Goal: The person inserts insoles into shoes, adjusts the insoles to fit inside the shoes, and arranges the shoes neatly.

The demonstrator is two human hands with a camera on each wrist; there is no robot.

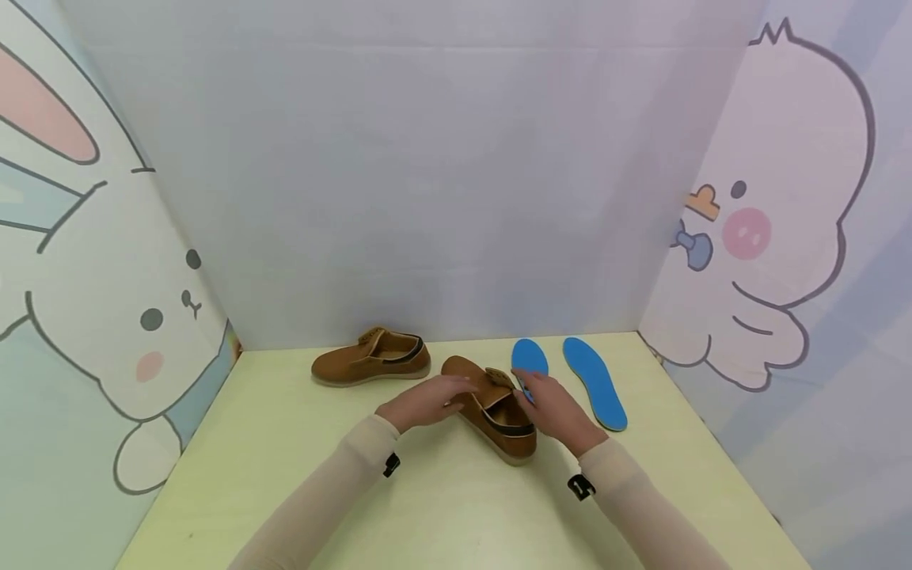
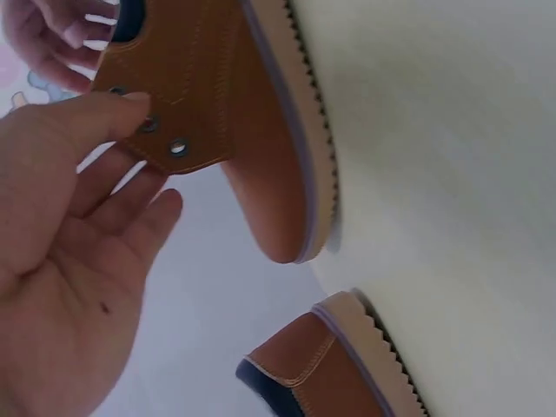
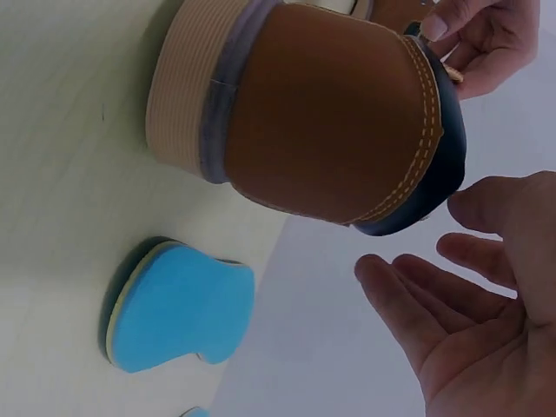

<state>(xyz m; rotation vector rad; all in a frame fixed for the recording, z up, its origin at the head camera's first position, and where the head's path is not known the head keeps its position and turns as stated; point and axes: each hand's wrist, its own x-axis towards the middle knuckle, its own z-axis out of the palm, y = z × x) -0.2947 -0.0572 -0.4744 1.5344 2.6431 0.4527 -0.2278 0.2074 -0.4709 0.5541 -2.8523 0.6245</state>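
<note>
A brown lace-up style shoe without laces [image 1: 492, 392] stands on the table between both hands, its toe pointing away to the left. My left hand [image 1: 427, 401] pinches its eyelet flap [image 2: 195, 104] between thumb and fingers. Beside the collar on the other side is my right hand [image 1: 559, 409], fingers spread and slightly bent. In the right wrist view its thumb [image 3: 486, 204] is close to the dark collar lining [image 3: 447, 165]; whether they touch I cannot tell. Behind the right hand lies a blue insole [image 1: 530, 356], partly hidden.
A second brown shoe [image 1: 356, 366] stands at the back left, toe to the left. Another blue insole [image 1: 597, 384] lies to the right of the right hand. The pale yellow table [image 1: 285, 467] is bounded by a grey back wall [image 1: 442, 198] and printed side panels.
</note>
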